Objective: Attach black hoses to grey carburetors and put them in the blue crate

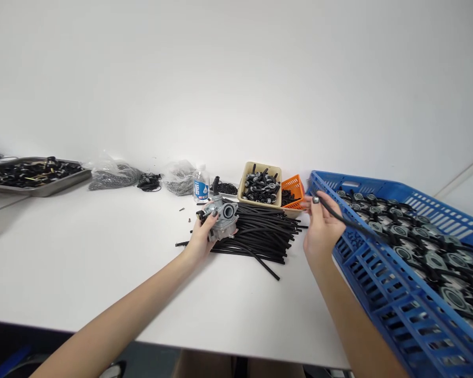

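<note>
My left hand (202, 231) is closed around a metal carburetor (224, 219) with a black cap on top, held above the white table. Beneath and behind it lies a pile of black rubber hoses (260, 231). Out to the right, my right hand (321, 223) pinches one end of a black hose (345, 221) between thumb and fingers, and its far end reaches over the rim of a blue crate (386, 278). Inside that crate sit rows of carburetors (400, 231) with black hoses on them. An orange basket (294, 188) of small black parts is just beyond my right fingertips.
Against the wall stand a cream bin (245, 176) of black and silver parts, a plastic bottle (201, 185) and clear bags (112, 173) of small parts. A metal tray (63, 184) holds black pieces at far left. The table's front edge (205, 350) runs near my body.
</note>
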`<state>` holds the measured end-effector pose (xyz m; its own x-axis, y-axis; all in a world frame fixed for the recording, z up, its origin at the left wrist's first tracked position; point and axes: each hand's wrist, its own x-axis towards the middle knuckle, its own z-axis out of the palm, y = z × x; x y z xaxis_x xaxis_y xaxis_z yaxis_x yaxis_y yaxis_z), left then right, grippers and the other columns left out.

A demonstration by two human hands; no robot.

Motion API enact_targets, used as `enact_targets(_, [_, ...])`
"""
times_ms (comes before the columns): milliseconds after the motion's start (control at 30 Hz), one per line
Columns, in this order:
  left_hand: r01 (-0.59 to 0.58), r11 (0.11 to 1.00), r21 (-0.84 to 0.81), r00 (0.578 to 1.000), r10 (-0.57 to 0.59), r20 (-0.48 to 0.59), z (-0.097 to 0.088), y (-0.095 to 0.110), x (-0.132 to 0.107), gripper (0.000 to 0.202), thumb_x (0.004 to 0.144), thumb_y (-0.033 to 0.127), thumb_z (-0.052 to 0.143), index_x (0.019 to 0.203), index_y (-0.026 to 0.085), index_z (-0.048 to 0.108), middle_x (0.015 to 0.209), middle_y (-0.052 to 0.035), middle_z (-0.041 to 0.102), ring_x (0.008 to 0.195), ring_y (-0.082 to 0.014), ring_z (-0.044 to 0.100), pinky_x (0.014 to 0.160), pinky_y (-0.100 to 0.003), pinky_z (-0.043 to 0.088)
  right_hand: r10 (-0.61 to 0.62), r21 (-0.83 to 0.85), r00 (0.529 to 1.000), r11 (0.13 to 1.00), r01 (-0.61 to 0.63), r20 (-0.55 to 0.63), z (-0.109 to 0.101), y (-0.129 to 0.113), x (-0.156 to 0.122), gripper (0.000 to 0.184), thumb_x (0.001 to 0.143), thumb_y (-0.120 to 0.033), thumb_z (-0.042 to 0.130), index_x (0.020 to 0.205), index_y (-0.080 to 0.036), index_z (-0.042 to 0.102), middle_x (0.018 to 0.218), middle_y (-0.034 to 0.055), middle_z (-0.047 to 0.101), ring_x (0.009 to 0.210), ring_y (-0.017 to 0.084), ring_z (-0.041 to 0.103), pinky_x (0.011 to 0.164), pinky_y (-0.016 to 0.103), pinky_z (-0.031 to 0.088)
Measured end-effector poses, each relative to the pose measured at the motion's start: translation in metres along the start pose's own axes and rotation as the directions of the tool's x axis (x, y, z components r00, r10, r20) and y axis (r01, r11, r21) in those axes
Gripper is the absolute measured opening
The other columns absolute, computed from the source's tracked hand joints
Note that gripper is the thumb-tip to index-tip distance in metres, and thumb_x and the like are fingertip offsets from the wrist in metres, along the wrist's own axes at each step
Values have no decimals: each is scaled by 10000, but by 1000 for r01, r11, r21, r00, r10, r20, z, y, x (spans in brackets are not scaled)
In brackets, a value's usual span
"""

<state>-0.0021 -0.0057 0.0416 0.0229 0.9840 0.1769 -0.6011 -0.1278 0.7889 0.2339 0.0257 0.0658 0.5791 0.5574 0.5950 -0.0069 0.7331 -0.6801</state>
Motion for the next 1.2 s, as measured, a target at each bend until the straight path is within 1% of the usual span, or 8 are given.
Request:
enact_targets(133, [-37, 999, 27, 999, 37, -14, -2, -2, 1, 568, 714, 446, 806, 1158, 185, 566, 1097, -111, 722, 1068, -317, 685, 884, -498, 585, 197, 24, 961, 978, -206, 196, 7, 7, -20, 265, 829, -428, 699, 860, -192, 582, 594, -39, 656, 468, 105, 595, 494, 227, 487])
enact_targets(233, [-28, 999, 20, 999, 28, -31, -2, -2, 1, 527, 737, 440, 790, 1145, 184, 574, 1100, -107, 721, 1053, -304, 691, 887, -489, 588, 322, 63, 889, 931, -361, 326, 15, 9, -37, 317, 802, -472, 712, 788, -211, 533, 569, -55, 635, 432, 105, 577, 431, 222, 453])
enact_targets(367, [39, 999, -15, 998, -39, -46, 0, -3, 1, 512, 776, 455, 751, 1157, 165, 569, 1108, -125, 719, 1056, -297, 691, 887, -477, 594, 393, 52, 839, 895, -443, 377, 23, 10, -53, 333, 786, -481, 718, 786, -223, 507, 586, -51, 657, 452, 122, 611, 445, 238, 474])
enact_targets(733, [38, 999, -33, 998, -40, -47, -1, -7, 0, 540, 751, 439, 777, 1174, 175, 571, 1105, -118, 728, 1095, -313, 680, 912, -475, 588, 395, 35, 833, 897, -442, 388, 24, 9, -59, 340, 797, -507, 696, 825, -245, 480, 630, -41, 684, 526, 156, 661, 542, 292, 550])
enact_targets(833, [38, 999, -31, 998, -39, -43, 0, -7, 0, 590, 726, 439, 798, 1205, 192, 560, 1126, -110, 724, 1081, -314, 686, 904, -472, 590, 386, -18, 801, 905, -426, 457, 25, 7, -64, 306, 791, -483, 709, 813, -233, 534, 657, -31, 674, 541, 149, 654, 563, 290, 553])
enact_targets(933, [28, 999, -22, 997, -30, -66, 2, -6, -2, 624, 697, 444, 819, 1209, 206, 554, 1139, -102, 718, 1074, -314, 686, 895, -470, 590, 338, -88, 735, 930, -357, 588, 26, 8, -72, 245, 786, -437, 727, 775, -212, 630, 703, -2, 652, 638, 152, 654, 644, 296, 566])
enact_targets(1033, [-3, 1000, 3, 994, 4, -109, 2, -6, -4, 637, 683, 441, 829, 1213, 227, 546, 1165, -85, 703, 1083, -299, 676, 899, -454, 587, 266, -75, 675, 952, -298, 688, 28, 12, -81, 202, 800, -415, 719, 780, -220, 671, 849, 45, 666, 823, 182, 665, 771, 329, 576])
enact_targets(1200, [-38, 999, 39, 985, 44, -167, 2, -9, -7, 646, 700, 452, 810, 1244, 274, 511, 1137, -46, 700, 1065, -274, 673, 882, -428, 590, 273, -54, 672, 943, -328, 689, 30, 13, -90, 236, 796, -444, 732, 776, -223, 652, 1292, 105, 609, 1197, 246, 598, 1013, 435, 508])
